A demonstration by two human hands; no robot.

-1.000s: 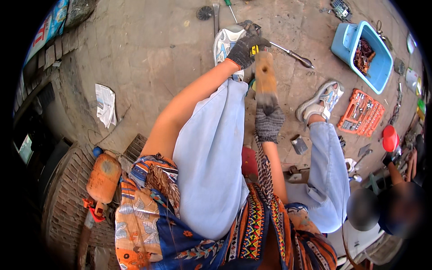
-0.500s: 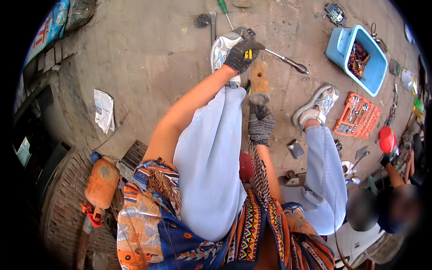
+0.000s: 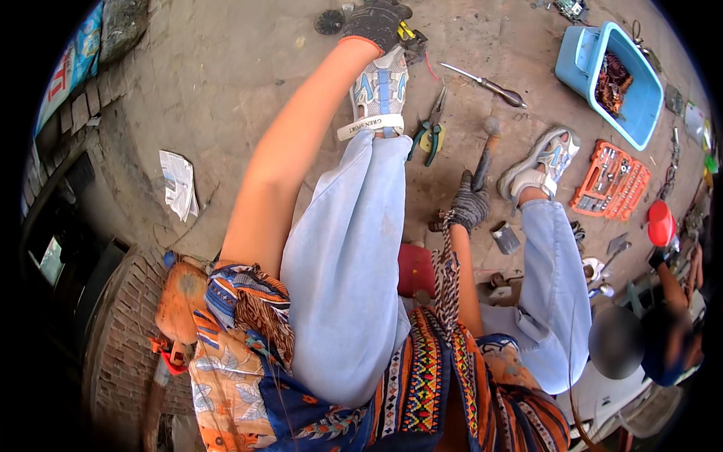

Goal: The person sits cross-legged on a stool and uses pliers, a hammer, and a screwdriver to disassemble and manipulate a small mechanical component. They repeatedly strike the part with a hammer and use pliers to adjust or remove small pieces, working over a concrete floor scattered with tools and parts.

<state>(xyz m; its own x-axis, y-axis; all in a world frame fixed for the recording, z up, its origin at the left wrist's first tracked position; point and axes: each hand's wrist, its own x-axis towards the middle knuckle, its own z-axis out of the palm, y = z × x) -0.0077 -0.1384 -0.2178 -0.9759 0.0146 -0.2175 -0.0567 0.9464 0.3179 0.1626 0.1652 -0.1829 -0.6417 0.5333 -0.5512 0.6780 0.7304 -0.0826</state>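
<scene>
My left hand (image 3: 375, 18), in a dark glove, stretches far forward past my left shoe (image 3: 379, 94) to the top edge of the view. It lies curled over a dark tool with a yellow part (image 3: 407, 34), and the grip is hidden. My right hand (image 3: 470, 205), in a grey knit glove, is closed around the handle of a hammer (image 3: 486, 151). The hammer's head points away from me, between my feet on the concrete. Green-handled pliers (image 3: 429, 137) lie just left of the hammer, and a long screwdriver (image 3: 488, 84) lies beyond it.
A blue tub (image 3: 578, 59) with rusty parts stands at the far right, an orange socket tray (image 3: 611, 178) nearer. A dark disc (image 3: 329, 21), a crumpled paper (image 3: 179, 184), a red stool (image 3: 415, 267) and small metal parts lie around. Another person (image 3: 666, 331) crouches at the right.
My left hand has reached further forward, past the shoe. My right hand has dropped lower toward my right foot, now gripping the hammer. The pliers and screwdriver are uncovered.
</scene>
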